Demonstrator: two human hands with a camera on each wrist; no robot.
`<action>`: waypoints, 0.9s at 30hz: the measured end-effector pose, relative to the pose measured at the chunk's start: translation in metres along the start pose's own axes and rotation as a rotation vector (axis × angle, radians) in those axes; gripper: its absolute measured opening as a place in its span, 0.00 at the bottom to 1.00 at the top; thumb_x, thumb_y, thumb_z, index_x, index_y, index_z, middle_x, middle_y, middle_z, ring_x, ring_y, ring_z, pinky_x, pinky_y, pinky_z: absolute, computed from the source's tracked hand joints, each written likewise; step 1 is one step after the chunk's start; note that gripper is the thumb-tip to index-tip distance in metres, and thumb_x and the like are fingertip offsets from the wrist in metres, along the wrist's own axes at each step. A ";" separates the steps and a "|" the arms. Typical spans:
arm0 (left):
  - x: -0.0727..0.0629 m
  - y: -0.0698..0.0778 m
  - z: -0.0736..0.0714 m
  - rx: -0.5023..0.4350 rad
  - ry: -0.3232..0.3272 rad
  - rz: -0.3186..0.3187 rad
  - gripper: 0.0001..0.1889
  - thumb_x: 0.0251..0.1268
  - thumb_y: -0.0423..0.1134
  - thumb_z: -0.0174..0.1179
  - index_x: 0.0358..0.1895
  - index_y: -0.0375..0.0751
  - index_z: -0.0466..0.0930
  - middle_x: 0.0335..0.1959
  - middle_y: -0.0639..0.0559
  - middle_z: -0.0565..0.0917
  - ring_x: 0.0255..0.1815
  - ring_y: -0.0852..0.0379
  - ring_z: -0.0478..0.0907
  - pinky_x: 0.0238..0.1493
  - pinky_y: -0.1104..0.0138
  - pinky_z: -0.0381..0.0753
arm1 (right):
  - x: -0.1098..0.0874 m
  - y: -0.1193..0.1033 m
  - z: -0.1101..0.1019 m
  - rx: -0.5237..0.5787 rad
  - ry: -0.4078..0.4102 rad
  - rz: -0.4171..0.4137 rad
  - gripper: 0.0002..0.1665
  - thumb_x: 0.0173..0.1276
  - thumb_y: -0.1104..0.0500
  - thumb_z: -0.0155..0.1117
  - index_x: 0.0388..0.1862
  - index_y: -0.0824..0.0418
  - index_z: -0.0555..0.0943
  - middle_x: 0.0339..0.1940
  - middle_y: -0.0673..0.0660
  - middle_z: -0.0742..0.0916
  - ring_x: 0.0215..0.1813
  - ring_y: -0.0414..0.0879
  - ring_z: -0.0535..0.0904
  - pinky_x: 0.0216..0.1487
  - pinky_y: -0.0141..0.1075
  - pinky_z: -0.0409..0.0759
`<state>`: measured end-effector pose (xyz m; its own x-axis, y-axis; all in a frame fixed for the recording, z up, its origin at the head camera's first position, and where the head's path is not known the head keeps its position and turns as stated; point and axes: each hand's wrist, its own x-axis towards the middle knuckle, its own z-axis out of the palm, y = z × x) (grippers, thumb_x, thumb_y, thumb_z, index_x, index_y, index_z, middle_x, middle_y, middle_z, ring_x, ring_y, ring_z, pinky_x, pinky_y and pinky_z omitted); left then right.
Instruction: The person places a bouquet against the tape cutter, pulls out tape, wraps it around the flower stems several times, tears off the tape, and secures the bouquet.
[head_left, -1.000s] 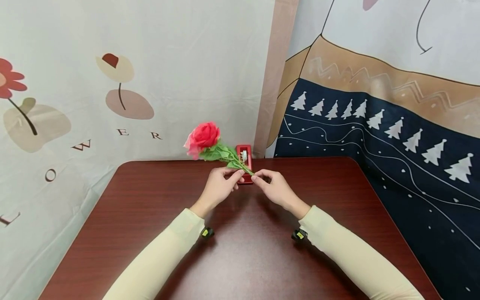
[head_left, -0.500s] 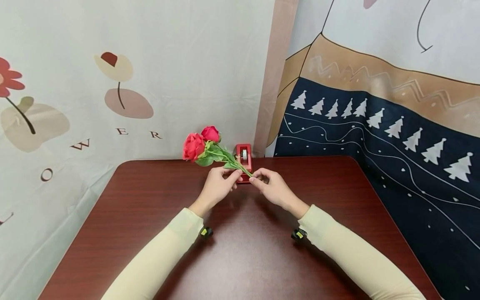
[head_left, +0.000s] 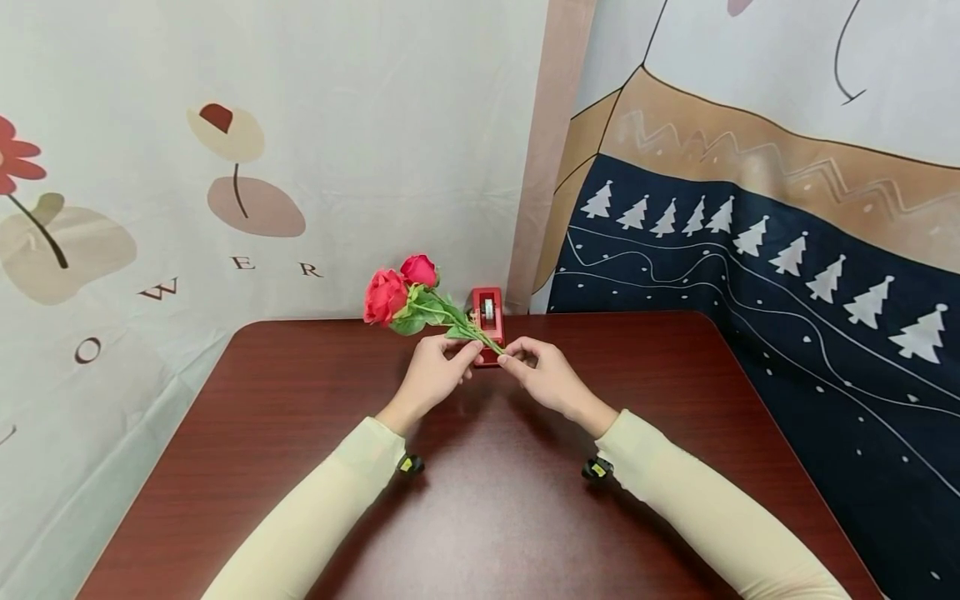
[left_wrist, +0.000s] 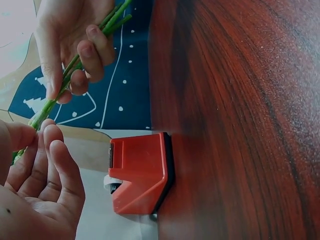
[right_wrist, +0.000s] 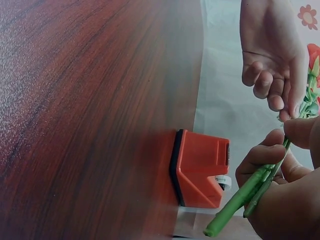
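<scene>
Two red roses (head_left: 385,298) with green leaves lean to the upper left in the head view, their stems bundled together. My left hand (head_left: 433,372) pinches the stems (right_wrist: 242,197) between thumb and fingers, just below the leaves. Lower down, my right hand (head_left: 551,377) grips the same stems near their ends. In the right wrist view the cut ends stick out past the right palm. A red tape dispenser (left_wrist: 142,162) with a small white roll stands on the table just beyond the hands, partly covered by the stems in the head view.
The dark red wooden table (head_left: 480,500) has rounded far corners. Behind it hang a pale curtain (head_left: 420,125) with printed flowers and letters and, at the right, a navy cloth (head_left: 675,275) with white trees. Each wrist wears a small black camera (head_left: 597,469).
The roses have turned and dipped slightly, so two blooms now show apart where one overlapped the other. Both hands keep hold of the stems and have barely moved.
</scene>
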<state>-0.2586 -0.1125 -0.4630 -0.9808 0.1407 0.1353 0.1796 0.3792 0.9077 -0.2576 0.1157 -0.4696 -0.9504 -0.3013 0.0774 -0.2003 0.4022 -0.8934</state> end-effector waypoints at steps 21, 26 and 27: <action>-0.003 -0.004 0.002 0.000 -0.014 0.007 0.16 0.82 0.50 0.66 0.55 0.44 0.93 0.41 0.36 0.95 0.27 0.54 0.85 0.31 0.67 0.84 | -0.004 0.002 -0.001 0.030 0.028 0.013 0.08 0.82 0.53 0.69 0.50 0.56 0.88 0.33 0.53 0.86 0.32 0.45 0.80 0.37 0.36 0.80; -0.003 -0.003 0.004 -0.001 -0.033 0.012 0.16 0.82 0.48 0.66 0.56 0.39 0.92 0.42 0.34 0.94 0.30 0.44 0.88 0.32 0.68 0.84 | -0.006 0.000 -0.002 0.032 0.024 0.019 0.09 0.82 0.52 0.70 0.49 0.57 0.88 0.31 0.52 0.85 0.32 0.45 0.79 0.36 0.36 0.79; -0.003 -0.002 0.005 -0.001 -0.037 0.013 0.17 0.82 0.47 0.66 0.56 0.38 0.92 0.43 0.33 0.94 0.31 0.43 0.88 0.33 0.68 0.84 | -0.006 0.000 -0.002 0.033 0.023 0.021 0.09 0.82 0.52 0.70 0.49 0.57 0.88 0.31 0.52 0.85 0.32 0.45 0.80 0.36 0.36 0.79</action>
<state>-0.2559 -0.1093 -0.4675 -0.9749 0.1790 0.1323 0.1921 0.3762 0.9064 -0.2525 0.1190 -0.4688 -0.9595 -0.2734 0.0684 -0.1728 0.3790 -0.9091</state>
